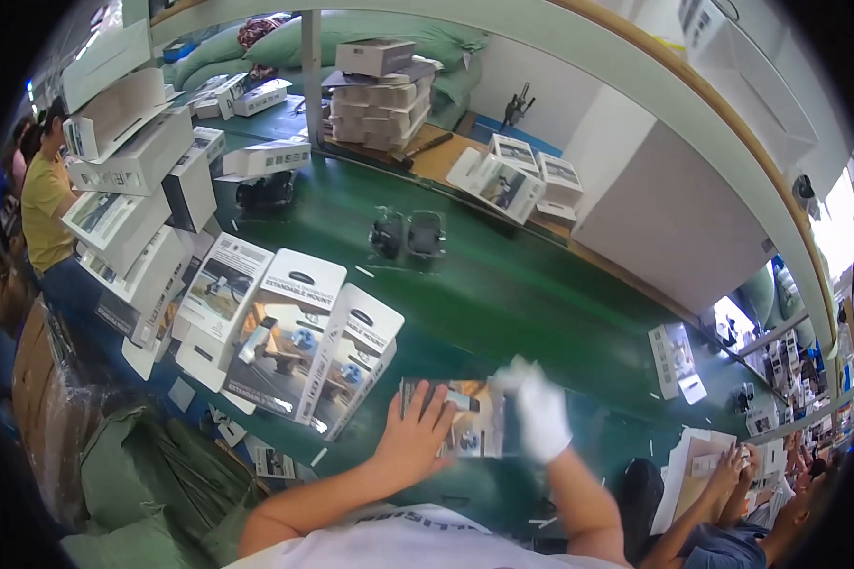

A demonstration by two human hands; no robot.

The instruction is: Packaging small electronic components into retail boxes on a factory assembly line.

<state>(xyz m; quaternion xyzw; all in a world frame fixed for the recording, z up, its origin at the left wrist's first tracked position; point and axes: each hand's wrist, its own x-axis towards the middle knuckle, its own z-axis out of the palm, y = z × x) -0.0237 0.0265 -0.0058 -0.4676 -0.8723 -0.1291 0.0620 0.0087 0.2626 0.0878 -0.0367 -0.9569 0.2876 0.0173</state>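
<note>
In front of me a printed carton [485, 429] lies flat on the green work surface [503, 313]. My left hand [416, 431] is bare and rests on the carton's left part, its fingers spread. At the carton's right edge is my right hand [541, 413], in a white glove. Motion smears its fingers, so I cannot make out whether they hold anything. To the left stand several printed cartons, among them a large upright one [289, 332] with a hang-hole flap and a narrower one [359, 356] beside it.
White cartons [133, 152] are piled high at the far left. Beyond the hands lie black parts in clear plastic [408, 234]. A stack of trays [380, 104] and more cartons [512, 180] stand at the back. At the right, another person's hands [735, 467] work near a lone carton [677, 362].
</note>
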